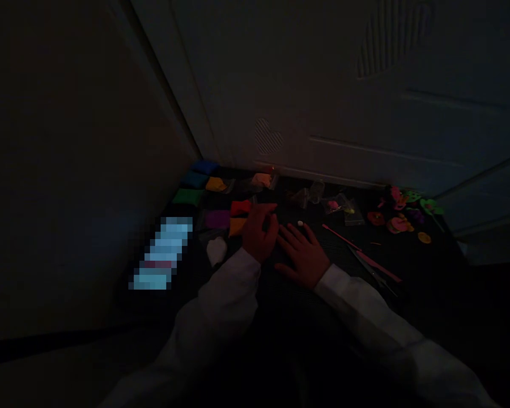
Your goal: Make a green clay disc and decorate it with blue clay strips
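Note:
The scene is very dark. My left hand (260, 233) rests on a dark work surface (348, 272) with its fingers curled down beside red (240, 207) and orange (237, 226) clay packets. My right hand (302, 254) lies flat on the surface, fingers stretched out toward a tiny white clay bit (300, 223) just beyond its fingertips. Both arms wear white sleeves. Whether the left hand holds anything is hidden.
Clay packets in blue (204, 167), green (187, 196), yellow (216, 183), purple (217, 219) and white (216, 250) lie at left. A pink tool (357, 252) lies to the right, with small clay flowers (399, 218) beyond. A white door stands behind.

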Demonstrator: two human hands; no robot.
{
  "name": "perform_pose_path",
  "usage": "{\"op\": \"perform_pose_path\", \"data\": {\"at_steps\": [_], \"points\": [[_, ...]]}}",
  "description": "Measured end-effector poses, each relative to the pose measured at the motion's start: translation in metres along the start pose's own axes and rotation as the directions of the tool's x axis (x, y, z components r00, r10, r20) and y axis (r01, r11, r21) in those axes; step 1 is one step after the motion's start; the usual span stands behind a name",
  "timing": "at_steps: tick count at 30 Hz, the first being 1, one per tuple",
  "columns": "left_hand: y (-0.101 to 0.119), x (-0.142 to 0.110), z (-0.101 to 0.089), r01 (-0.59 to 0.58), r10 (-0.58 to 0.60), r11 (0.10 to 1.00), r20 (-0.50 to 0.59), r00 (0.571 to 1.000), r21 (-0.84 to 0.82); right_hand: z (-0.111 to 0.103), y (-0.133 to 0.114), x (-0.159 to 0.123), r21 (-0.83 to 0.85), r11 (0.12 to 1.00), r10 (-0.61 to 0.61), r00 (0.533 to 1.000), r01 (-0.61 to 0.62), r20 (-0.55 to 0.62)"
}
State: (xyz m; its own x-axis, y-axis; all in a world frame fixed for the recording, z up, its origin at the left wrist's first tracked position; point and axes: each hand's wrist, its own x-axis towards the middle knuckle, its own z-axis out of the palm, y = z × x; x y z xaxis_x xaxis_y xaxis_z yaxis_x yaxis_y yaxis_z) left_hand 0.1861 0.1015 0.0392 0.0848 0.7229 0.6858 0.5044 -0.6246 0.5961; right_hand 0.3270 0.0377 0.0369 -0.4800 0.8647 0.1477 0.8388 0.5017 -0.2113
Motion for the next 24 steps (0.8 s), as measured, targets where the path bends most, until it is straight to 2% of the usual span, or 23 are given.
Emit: {"op": "perform_pose_path", "data": {"at_steps": [3, 6, 8, 12, 15, 17, 20, 24], "points": [[0.000, -0.001, 0.000, -0.001, 0.001, 1.000, 0.018, 1.000, -0.007, -0.006, 0.007, -0.009, 0.049, 0.995, 0.095, 0.980, -0.088, -0.174], [0.000, -0.002, 0.001, 0.004, -0.004, 1.000, 0.040, 0.999, -0.014, -0.010, 0.018, -0.024, 0.107, 0.970, 0.241, 0.922, -0.219, -0.304], [0.002, -0.003, 0.002, 0.013, -0.011, 1.000, 0.059, 0.998, -0.027, -0.010, 0.022, -0.035, 0.083, 0.954, 0.299, 0.910, -0.288, -0.288], [0.005, -0.004, 0.004, 0.044, -0.036, 0.996, 0.098, 0.995, -0.074, -0.006, 0.018, -0.046, 0.034, 0.941, 0.338, 0.926, -0.337, -0.169], [0.004, -0.005, 0.005, 0.099, -0.082, 0.987, 0.136, 0.987, -0.123, -0.004, 0.012, -0.046, 0.132, 0.935, 0.346, 0.929, -0.330, -0.132], [0.003, -0.006, 0.006, 0.161, -0.133, 0.974, 0.173, 0.976, -0.161, -0.003, 0.010, -0.045, 0.295, 0.891, 0.393, 0.912, -0.345, -0.121], [0.004, -0.007, 0.006, 0.285, -0.213, 0.928, 0.286, 0.934, -0.240, -0.004, 0.009, -0.043, 0.525, 0.763, 0.485, 0.871, -0.377, -0.080], [0.018, -0.007, 0.008, 0.465, -0.230, 0.808, 0.534, 0.814, -0.360, -0.009, 0.013, -0.035, 0.767, 0.561, 0.559, 0.826, -0.311, -0.074]]}}
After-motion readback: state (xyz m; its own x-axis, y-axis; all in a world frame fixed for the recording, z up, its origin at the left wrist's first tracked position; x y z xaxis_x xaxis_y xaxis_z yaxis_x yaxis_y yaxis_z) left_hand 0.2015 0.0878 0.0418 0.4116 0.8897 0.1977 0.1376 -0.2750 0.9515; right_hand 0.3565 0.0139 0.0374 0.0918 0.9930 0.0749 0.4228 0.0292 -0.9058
